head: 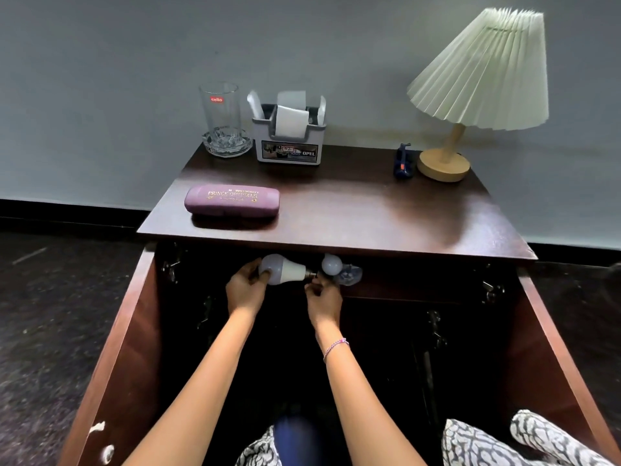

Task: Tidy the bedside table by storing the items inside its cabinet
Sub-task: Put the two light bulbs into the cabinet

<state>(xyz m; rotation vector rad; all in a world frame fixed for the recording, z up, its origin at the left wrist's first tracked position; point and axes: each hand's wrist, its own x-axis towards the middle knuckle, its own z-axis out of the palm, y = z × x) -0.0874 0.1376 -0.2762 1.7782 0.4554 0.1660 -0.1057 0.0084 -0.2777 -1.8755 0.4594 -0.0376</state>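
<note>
A dark wooden bedside table [353,210] stands against the wall with both cabinet doors swung open. Inside, just under the top, my left hand [247,287] and my right hand [323,295] hold a white light bulb [285,269] sideways: the left on its round dome, the right at its metal base. A second, smaller white bulb [332,264] lies on the shelf behind, next to a clear plastic piece [351,274]. On the tabletop lie a purple spectacle case [232,200] and a small blue tool [402,161].
At the back of the top stand a drinking glass [221,109] in a glass ashtray [226,144], a grey tissue holder [289,139] and a pleated-shade lamp [470,95]. The open left door [111,358] and right door [557,358] flank my arms. The floor is dark carpet.
</note>
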